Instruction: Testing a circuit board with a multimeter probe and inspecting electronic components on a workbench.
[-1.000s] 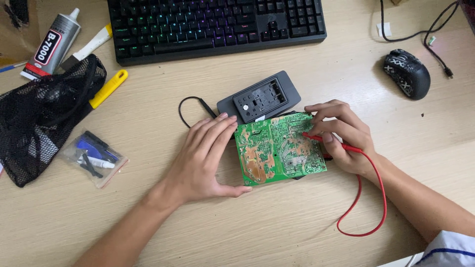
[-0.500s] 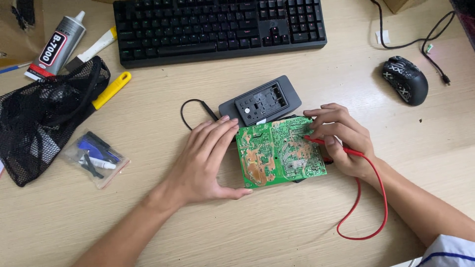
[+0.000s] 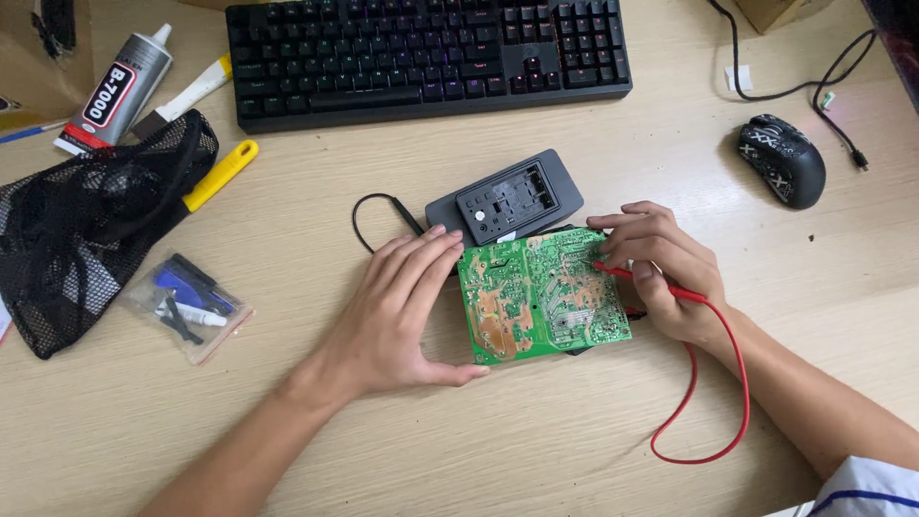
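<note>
Right hand (image 3: 670, 278): closed in a pen grip on a red probe (image 3: 651, 282), tip on the green circuit board (image 3: 541, 306); left hand (image 3: 397, 311): spread flat, fingers and thumb bracing the board's left edge; board: lying on the desk (image 3: 536, 440), just before a grey case (image 3: 505, 199); judged stiff, light, fragile, best held by its edges; red lead (image 3: 732, 383) looped rightward; keyboard (image 3: 431, 53) beyond.

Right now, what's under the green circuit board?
Under the green circuit board only a dark edge shows at the bottom right; the board covers whatever it belongs to. The left hand steadies it while the right hand holds a red probe.
</note>
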